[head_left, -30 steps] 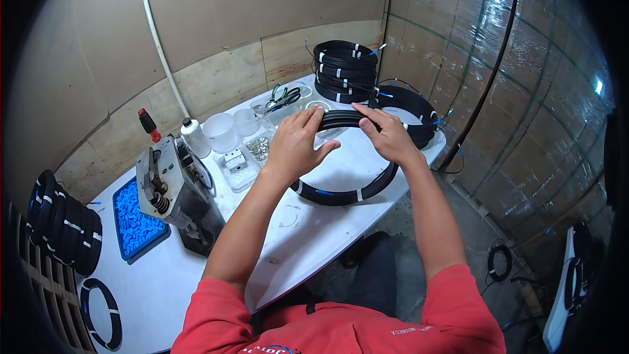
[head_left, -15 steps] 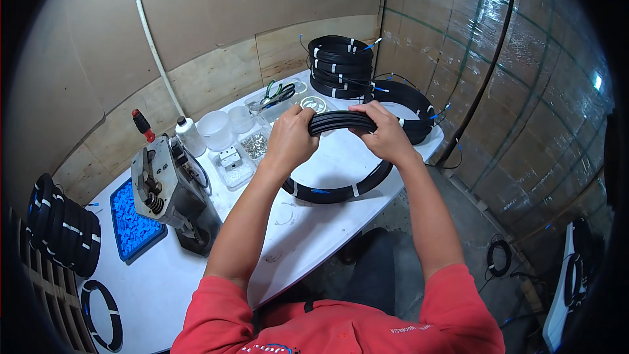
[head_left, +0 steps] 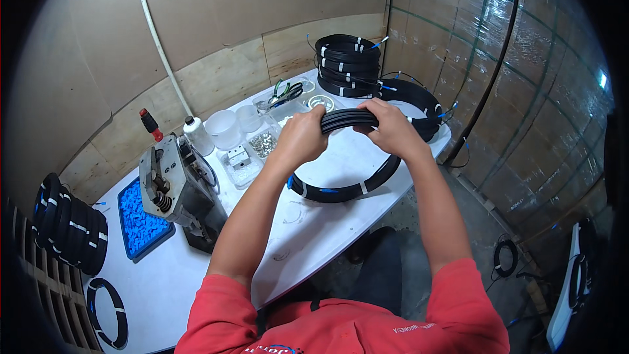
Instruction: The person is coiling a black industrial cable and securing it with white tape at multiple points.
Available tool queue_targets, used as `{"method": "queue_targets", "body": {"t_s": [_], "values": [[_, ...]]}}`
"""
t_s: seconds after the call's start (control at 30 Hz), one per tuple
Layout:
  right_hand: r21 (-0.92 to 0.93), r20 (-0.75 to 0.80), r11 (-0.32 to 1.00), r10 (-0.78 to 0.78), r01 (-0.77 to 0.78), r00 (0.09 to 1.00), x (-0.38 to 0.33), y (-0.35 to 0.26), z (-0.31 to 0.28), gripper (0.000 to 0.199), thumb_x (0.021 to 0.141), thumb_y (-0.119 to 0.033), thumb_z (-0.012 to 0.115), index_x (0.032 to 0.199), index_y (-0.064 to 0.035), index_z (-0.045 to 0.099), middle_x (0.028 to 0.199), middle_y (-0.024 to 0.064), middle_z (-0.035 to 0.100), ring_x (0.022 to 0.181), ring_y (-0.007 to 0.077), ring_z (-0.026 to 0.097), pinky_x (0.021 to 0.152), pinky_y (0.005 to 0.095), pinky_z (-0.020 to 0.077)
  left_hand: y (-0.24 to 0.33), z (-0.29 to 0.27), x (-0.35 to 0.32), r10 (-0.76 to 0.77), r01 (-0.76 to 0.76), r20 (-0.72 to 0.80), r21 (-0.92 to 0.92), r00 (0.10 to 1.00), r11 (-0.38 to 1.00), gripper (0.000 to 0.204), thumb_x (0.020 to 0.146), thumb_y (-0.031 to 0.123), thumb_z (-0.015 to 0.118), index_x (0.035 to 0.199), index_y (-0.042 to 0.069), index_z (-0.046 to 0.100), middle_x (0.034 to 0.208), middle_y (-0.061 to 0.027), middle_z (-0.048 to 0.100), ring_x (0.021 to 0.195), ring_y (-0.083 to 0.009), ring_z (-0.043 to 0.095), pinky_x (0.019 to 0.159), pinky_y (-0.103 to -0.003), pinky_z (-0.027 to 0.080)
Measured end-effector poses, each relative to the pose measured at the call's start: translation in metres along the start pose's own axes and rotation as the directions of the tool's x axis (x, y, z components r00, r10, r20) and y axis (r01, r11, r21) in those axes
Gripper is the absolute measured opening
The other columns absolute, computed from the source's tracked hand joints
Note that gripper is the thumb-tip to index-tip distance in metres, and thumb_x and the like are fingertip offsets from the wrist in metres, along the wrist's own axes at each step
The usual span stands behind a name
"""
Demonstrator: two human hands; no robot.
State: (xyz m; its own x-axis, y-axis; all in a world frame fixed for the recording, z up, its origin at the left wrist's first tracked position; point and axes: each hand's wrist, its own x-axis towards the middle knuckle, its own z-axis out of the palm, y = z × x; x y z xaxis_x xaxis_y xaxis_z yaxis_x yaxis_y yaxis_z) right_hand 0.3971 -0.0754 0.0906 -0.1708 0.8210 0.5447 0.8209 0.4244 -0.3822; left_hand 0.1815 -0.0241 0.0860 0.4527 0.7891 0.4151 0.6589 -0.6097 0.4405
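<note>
Both my hands grip the top of a black coiled cable (head_left: 341, 190), a ring with white tape bands held tilted above the white table (head_left: 308, 236). My left hand (head_left: 303, 136) closes on the coil's upper left part. My right hand (head_left: 392, 130) closes on its upper right part, the thumbs close together on the bundle between them. The lower arc of the coil hangs near the table top.
A stack of finished black coils (head_left: 346, 65) stands at the back, another coil (head_left: 419, 101) beside it. A grey crimping machine (head_left: 175, 187), a blue tray of small parts (head_left: 139, 216), clear cups (head_left: 224, 128), a white bottle (head_left: 195, 134). More coils (head_left: 69, 229) lie at the left.
My hands have lifted the coil's top edge off the table and tilted it up toward me; both hands stay gripped on the bundle, slightly closer together.
</note>
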Motion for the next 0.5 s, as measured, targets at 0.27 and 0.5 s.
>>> {"method": "queue_targets", "body": {"t_s": [0.27,0.5], "values": [[-0.135,-0.032,0.99,-0.036,0.031,0.999,0.008,0.003,0.001,0.028,0.079,-0.001,0.066,0.106,-0.007,0.064,0.096,0.0161,0.069,0.092,0.0387,0.066,0.08,0.0463,0.0531,0.011,-0.008,-0.007,0.047,-0.041,0.09,-0.063,0.995,0.997,0.03,0.081,0.02,0.076,0.097,0.0,0.059,0.084,-0.0249,0.068,0.083,-0.0451,0.066,0.074,-0.051,0.05],[0.142,-0.167,0.982,0.151,-0.128,0.974,-0.002,0.008,0.019,0.024,0.082,0.0,0.07,0.105,-0.0023,0.063,0.088,0.0205,0.069,0.084,0.0389,0.068,0.072,0.0398,0.0517,-0.019,-0.013,-0.008,0.031,-0.041,-0.074,-0.138,0.997,0.99,0.028,0.08,0.015,0.073,0.102,0.0,0.064,0.081,-0.0226,0.068,0.078,-0.0398,0.066,0.071,-0.045,0.051]]}}
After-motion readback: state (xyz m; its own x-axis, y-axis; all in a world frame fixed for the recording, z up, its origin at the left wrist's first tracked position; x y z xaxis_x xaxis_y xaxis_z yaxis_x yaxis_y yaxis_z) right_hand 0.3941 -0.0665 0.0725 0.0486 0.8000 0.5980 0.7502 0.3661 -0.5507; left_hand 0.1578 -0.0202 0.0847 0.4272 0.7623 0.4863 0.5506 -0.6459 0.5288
